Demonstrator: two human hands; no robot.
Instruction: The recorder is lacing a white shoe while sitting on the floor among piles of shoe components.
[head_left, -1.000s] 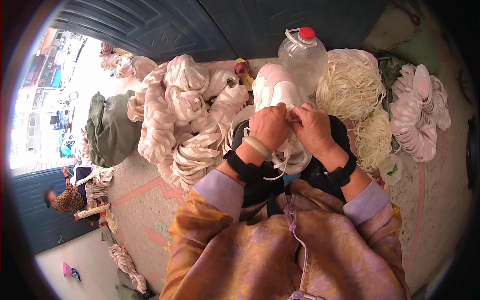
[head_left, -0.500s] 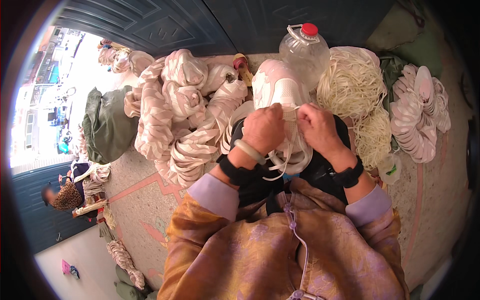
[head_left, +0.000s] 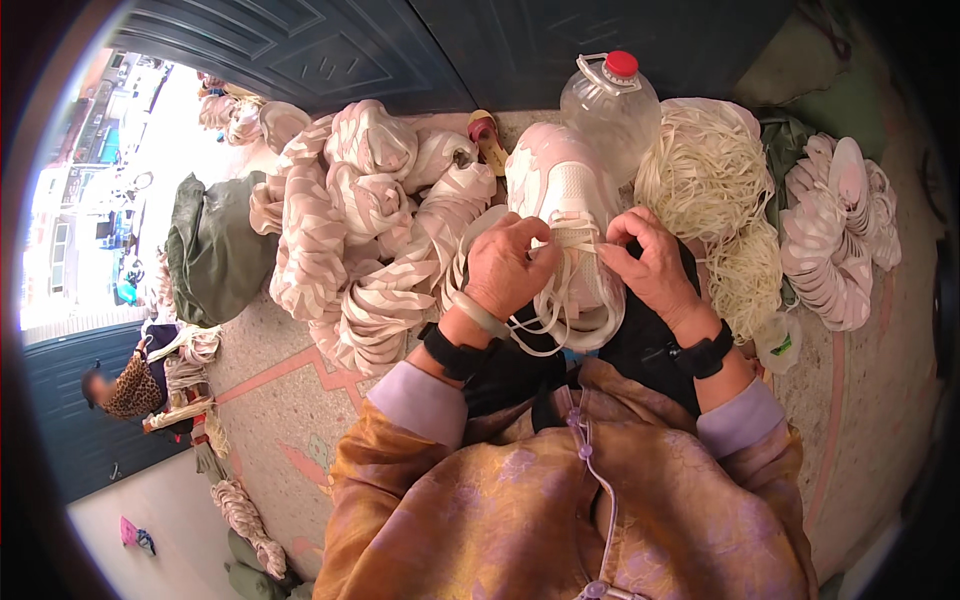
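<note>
A white and pale pink sneaker (head_left: 563, 165) stands between my knees, toe pointing away from me. White shoelaces (head_left: 575, 235) cross its lower eyelets, and a loose end loops down at the left of the shoe. My left hand (head_left: 505, 265) is at the left side of the lacing, thumb and forefinger pinched on the lace. On the other side, my right hand (head_left: 652, 265) has its thumb and bent forefinger at the lace, which runs across the tongue between both hands. The exact grip of the right fingertips is partly hidden.
Bundles of pink and white shoe parts (head_left: 385, 240) lie at the left beside a dark green sack (head_left: 215, 250). Right of the shoe are a clear jug (head_left: 610, 110) with a red cap, a heap of cream laces (head_left: 705, 180) and more stacked parts (head_left: 835, 240). Another person (head_left: 135, 385) sits far left.
Both hands have come down slightly toward me from the upper lacing and opened a little. More of the tongue and crossed laces now shows between them.
</note>
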